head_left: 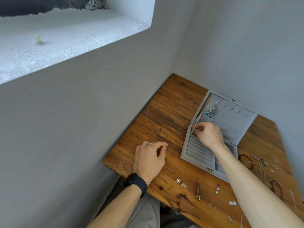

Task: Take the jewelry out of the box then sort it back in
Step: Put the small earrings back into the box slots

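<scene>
Grey jewelry box (195,164) is set open on the wooden surface (164,122), lid tilted back toward the wall. Right hand (208,134) is held over the far end of the ring rolls (199,148), fingertips pinched on a small piece (194,133), too small to identify. Left hand (150,157) is rested on the surface beside the box, fingers loosely curled, nothing held. A chain necklace (211,110) is hung in the lid. Flower studs (178,181), pearl studs (232,203) and a red bead bracelet (253,165) are laid around the box.
</scene>
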Action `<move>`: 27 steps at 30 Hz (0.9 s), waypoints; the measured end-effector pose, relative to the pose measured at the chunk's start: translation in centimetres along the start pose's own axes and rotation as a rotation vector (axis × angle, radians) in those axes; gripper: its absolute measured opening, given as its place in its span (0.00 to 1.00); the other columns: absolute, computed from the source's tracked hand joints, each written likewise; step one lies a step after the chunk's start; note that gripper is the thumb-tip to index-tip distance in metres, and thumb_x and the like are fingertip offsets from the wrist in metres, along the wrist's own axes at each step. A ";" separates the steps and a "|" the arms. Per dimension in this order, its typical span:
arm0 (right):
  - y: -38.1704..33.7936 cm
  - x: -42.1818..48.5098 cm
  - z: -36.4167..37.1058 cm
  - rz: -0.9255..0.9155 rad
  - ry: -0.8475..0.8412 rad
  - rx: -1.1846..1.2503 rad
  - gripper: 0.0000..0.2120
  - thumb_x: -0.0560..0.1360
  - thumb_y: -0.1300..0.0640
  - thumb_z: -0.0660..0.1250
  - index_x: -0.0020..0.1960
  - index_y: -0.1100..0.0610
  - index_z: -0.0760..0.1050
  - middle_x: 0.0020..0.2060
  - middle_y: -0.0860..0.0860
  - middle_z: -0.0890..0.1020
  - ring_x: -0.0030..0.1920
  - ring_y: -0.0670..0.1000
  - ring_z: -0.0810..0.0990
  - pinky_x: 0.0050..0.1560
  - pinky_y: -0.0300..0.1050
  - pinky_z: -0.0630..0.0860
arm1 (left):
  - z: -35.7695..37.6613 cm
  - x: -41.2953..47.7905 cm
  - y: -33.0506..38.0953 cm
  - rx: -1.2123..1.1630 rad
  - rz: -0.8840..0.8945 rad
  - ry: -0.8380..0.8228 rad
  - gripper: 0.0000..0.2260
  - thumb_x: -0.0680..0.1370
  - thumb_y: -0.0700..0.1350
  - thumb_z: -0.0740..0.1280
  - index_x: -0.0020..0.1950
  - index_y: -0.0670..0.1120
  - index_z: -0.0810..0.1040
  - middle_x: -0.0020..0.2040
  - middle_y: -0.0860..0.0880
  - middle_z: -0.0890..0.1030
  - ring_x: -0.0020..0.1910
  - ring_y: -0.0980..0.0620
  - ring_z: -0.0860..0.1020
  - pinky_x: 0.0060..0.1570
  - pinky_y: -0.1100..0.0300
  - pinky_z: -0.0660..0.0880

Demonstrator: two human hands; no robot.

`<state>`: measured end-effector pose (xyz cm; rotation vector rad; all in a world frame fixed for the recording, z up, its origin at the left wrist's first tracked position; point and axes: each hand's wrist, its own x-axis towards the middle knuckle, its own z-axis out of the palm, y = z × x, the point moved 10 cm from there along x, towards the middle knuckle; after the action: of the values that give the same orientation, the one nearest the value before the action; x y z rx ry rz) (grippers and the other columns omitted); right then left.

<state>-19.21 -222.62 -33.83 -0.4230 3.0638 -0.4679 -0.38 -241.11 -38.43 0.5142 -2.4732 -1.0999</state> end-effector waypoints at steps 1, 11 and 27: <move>0.0 0.0 -0.1 0.010 0.015 -0.003 0.08 0.79 0.50 0.68 0.54 0.48 0.83 0.50 0.49 0.86 0.53 0.56 0.83 0.51 0.52 0.81 | 0.0 0.0 0.0 0.003 0.000 -0.001 0.09 0.80 0.53 0.64 0.57 0.61 0.81 0.46 0.61 0.82 0.52 0.61 0.73 0.53 0.65 0.61; -0.1 -0.6 -0.4 0.076 0.061 0.019 0.09 0.79 0.49 0.66 0.56 0.47 0.83 0.50 0.51 0.86 0.52 0.58 0.83 0.48 0.49 0.80 | 0.1 0.0 0.0 0.012 0.003 -0.011 0.09 0.80 0.53 0.64 0.57 0.61 0.82 0.46 0.61 0.82 0.53 0.61 0.72 0.52 0.66 0.59; -0.6 -3.8 0.0 -0.033 0.056 0.035 0.12 0.78 0.57 0.67 0.60 0.49 0.80 0.52 0.47 0.85 0.54 0.52 0.83 0.54 0.49 0.80 | 0.1 -0.1 0.0 0.015 -0.009 -0.029 0.09 0.81 0.52 0.64 0.57 0.60 0.82 0.46 0.60 0.82 0.52 0.60 0.73 0.52 0.65 0.60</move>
<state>-15.39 -222.18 -33.77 -0.4682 3.1015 -0.5426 -0.39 -241.02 -38.56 0.5179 -2.5086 -1.1008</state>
